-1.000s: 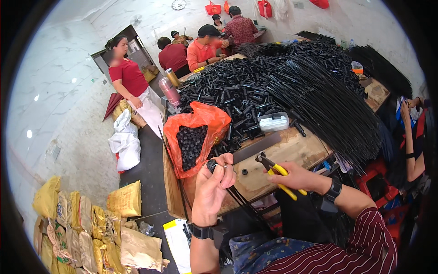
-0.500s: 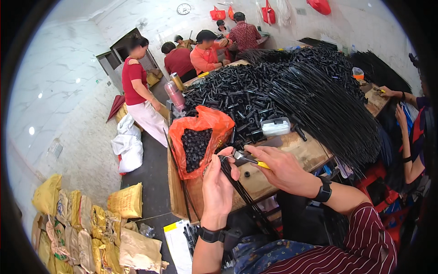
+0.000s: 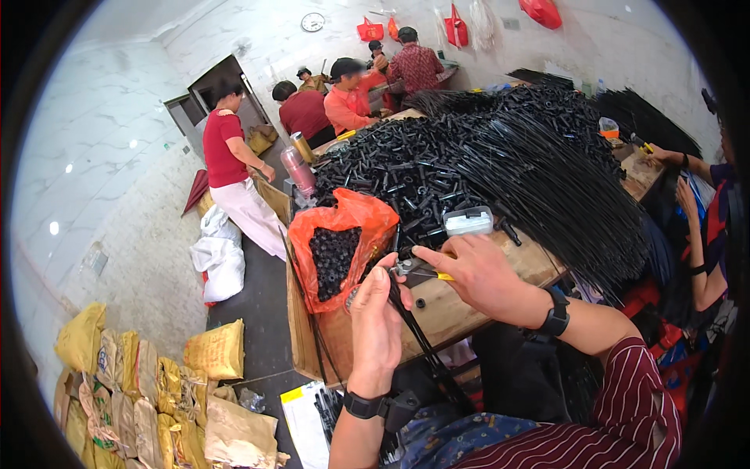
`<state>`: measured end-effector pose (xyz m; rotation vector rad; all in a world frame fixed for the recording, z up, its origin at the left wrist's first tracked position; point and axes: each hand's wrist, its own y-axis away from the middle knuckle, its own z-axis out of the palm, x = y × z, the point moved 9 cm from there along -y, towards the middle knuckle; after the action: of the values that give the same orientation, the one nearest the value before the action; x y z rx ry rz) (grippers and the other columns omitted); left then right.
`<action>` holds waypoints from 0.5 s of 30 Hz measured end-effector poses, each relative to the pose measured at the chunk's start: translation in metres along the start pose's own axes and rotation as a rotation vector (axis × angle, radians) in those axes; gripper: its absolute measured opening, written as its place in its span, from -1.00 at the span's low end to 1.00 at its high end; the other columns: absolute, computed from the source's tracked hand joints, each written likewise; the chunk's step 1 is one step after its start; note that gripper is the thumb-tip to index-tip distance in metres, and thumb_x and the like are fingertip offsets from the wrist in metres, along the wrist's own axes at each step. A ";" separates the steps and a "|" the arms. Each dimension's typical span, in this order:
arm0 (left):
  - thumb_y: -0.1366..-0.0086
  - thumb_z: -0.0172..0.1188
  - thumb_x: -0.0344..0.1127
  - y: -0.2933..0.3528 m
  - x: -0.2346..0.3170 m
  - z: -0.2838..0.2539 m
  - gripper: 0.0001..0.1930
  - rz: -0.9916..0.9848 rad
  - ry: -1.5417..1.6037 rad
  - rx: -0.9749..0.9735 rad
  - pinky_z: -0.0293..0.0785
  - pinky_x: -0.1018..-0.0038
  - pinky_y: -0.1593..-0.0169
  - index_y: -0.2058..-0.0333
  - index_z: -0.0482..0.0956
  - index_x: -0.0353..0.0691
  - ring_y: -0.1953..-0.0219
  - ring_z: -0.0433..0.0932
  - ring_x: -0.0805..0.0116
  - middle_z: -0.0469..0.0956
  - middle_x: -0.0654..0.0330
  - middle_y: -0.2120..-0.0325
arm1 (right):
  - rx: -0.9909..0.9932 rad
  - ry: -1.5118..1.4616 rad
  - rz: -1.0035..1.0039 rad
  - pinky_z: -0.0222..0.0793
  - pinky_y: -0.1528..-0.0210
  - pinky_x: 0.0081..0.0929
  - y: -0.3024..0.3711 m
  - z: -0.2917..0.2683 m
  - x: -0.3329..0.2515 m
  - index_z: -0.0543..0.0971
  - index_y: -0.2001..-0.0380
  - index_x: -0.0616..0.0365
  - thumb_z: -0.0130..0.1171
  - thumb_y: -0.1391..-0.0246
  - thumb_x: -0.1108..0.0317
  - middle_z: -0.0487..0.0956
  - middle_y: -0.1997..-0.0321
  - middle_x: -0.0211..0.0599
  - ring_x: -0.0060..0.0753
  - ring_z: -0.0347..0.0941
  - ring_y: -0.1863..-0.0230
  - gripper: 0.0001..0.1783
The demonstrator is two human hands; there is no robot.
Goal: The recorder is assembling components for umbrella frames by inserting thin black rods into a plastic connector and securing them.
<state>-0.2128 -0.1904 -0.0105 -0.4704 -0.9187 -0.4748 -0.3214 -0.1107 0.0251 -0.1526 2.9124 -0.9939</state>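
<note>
My left hand [image 3: 375, 332] is closed around the upper ends of several long black cables [image 3: 426, 348], which trail down past the table edge. In my right hand [image 3: 488, 281] is a pair of pliers with yellow grips [image 3: 444, 276], its metal head touching or close to the cable ends at my left fingertips. Exactly what sits between the jaws is too small to make out. Just beyond my left hand lies an orange plastic bag [image 3: 367, 211] full of small black ring-like parts [image 3: 334, 258]. One loose black ring [image 3: 420, 303] rests on the wooden table [image 3: 461, 309] below the pliers.
A clear box of white pieces [image 3: 469, 222] stands past my right hand. Behind it are a heap of black tubular parts [image 3: 383, 168] and a long cable bundle [image 3: 555, 195]. A co-worker's hand [image 3: 664, 155] works at right; a standing person [image 3: 226, 148] is at left.
The pliers' head has tilted and my right hand has rolled slightly, its fingers rising. My left hand stays on the cables. The standing person at left has moved slightly, head lowered.
</note>
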 end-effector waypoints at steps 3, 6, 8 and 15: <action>-0.41 -0.02 -0.19 0.000 -0.001 0.001 -0.63 0.005 -0.033 -0.021 0.33 0.57 0.28 -0.02 0.44 -0.37 0.43 0.39 0.50 0.46 0.26 0.39 | -0.059 -0.158 -0.013 0.39 0.32 -0.29 -0.001 -0.009 0.008 0.48 -0.04 0.02 0.20 -0.01 0.31 0.53 0.30 -0.23 -0.15 0.49 0.21 -0.54; -0.41 -0.02 -0.18 0.000 -0.001 -0.002 -0.63 0.016 -0.152 -0.070 0.34 0.57 0.28 -0.01 0.45 -0.38 0.42 0.40 0.52 0.46 0.27 0.41 | -0.534 -0.562 0.267 0.39 0.36 -0.31 0.001 0.002 0.010 0.50 0.01 0.04 0.25 -0.03 0.18 0.55 0.38 -0.19 -0.08 0.52 0.36 -0.56; -0.41 -0.02 -0.17 0.000 0.000 0.002 -0.62 0.012 -0.159 -0.089 0.35 0.57 0.28 0.00 0.46 -0.38 0.42 0.40 0.53 0.48 0.27 0.39 | -0.461 -0.701 0.175 0.40 0.40 -0.39 0.007 0.002 0.007 0.47 0.08 0.16 0.28 -0.03 0.11 0.57 0.43 -0.18 -0.21 0.54 0.48 -0.53; -0.42 -0.03 -0.19 0.001 -0.002 0.013 -0.66 -0.005 -0.102 -0.116 0.41 0.55 0.24 0.06 0.48 -0.37 0.35 0.47 0.49 0.53 0.21 0.35 | -0.672 -0.924 0.339 0.41 0.39 -0.50 0.022 0.010 0.011 0.38 0.11 0.29 0.34 0.09 0.15 0.58 0.44 -0.24 -0.49 0.52 0.52 -0.42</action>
<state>-0.2218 -0.1816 -0.0058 -0.6019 -0.9939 -0.5143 -0.3328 -0.1007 0.0029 -0.0986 2.1512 0.1429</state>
